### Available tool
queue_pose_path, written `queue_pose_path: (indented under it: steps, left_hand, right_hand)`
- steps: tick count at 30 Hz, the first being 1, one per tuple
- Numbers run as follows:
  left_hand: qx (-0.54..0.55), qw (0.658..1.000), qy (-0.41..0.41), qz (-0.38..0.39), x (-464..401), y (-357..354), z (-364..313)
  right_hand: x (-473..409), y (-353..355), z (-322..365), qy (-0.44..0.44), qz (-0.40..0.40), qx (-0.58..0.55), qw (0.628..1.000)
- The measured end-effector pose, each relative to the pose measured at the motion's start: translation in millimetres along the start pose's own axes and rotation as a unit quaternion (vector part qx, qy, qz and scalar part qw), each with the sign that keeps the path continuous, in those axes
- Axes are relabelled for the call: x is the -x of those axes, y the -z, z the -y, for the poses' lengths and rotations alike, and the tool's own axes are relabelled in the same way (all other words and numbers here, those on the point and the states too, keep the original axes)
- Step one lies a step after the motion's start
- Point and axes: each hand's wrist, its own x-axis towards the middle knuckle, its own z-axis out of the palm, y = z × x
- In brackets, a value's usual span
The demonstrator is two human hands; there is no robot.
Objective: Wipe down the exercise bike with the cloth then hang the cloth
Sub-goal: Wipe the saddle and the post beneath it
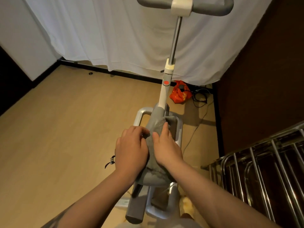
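The exercise bike stands below me, with its white post (164, 94) rising to grey handlebars (212, 5) at the top. A grey cloth (154, 174) lies draped over the bike's grey body in the middle of the view. My left hand (131, 148) is on the cloth's left side, its fingers curled and pinching the cloth's edge. On the cloth's right side my right hand (166, 145) lies flat, its fingers straight and pressing down. Most of the cloth is hidden under both hands.
A metal rack (263, 170) stands at the lower right, close to my right forearm. A red bag (180, 94) and black cables (200, 96) lie on the wooden floor behind the bike. A white curtain (115, 38) hangs at the back. A grey pedal (136, 209) juts out below.
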Motion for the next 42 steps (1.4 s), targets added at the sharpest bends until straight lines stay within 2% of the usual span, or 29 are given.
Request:
queue_pose_path:
  steps: [2, 6, 8, 10, 12, 15, 17, 20, 25, 28, 30, 32, 34, 38, 40, 42]
  left_hand:
    - [0.021, 1.0, 0.014, -0.018, -1, -1, 0]
    - [0.031, 0.996, 0.037, -0.074, 3, -2, 1]
    - [0.023, 0.993, 0.037, -0.11, 6, -2, -1]
    - [0.037, 0.986, 0.044, -0.154, 8, -1, -3]
    - [0.056, 0.975, 0.058, -0.207, 14, 1, -4]
    - [0.084, 0.954, 0.106, -0.269, 33, 1, -6]
    - [0.078, 0.949, 0.14, -0.272, 51, -3, -6]
    - [0.056, 0.947, 0.201, -0.246, 74, -15, 0]
    - [0.134, 0.908, 0.319, -0.236, 89, -27, 5]
    - [0.192, 0.875, 0.354, -0.269, 90, -31, 0]
    - [0.245, 0.857, 0.354, -0.285, 92, -34, -9]
    - [0.252, 0.867, 0.333, -0.27, 99, -38, -16]
    - [0.234, 0.883, 0.318, -0.252, 105, -40, -17]
    - [0.249, 0.884, 0.315, -0.239, 109, -33, -13]
    - [0.263, 0.885, 0.308, -0.231, 111, -25, -10]
    - [0.272, 0.886, 0.306, -0.218, 112, -15, -4]
  right_hand:
    - [-30, 3, 7, -0.011, 0.004, -0.053, 0.999]
    - [-69, 6, 8, 0.05, -0.008, -0.138, 0.989]
    - [-82, 9, 7, 0.113, -0.036, -0.072, 0.99]
    - [-77, 9, 4, 0.232, -0.058, 0.061, 0.969]
    - [-58, 9, -1, 0.352, -0.017, 0.109, 0.929]
    - [-55, 24, -12, 0.437, 0.072, 0.139, 0.886]
    - [-69, 30, -7, 0.455, 0.08, 0.18, 0.869]
    - [-54, 18, 3, 0.452, 0.048, 0.218, 0.863]
    - [-51, 26, -9, 0.539, 0.139, 0.224, 0.8]
    - [-41, 18, -4, 0.495, 0.08, 0.247, 0.829]
    - [-11, 13, -19, 0.501, 0.072, 0.233, 0.83]
    - [6, 19, -37, 0.534, 0.121, 0.231, 0.804]
    - [-8, 22, -26, 0.549, 0.162, 0.236, 0.785]
    - [-17, 4, 10, 0.511, 0.121, 0.252, 0.813]
    - [-1, 5, -2, 0.54, 0.106, 0.268, 0.791]
    - [1, 12, -9, 0.56, 0.138, 0.279, 0.768]
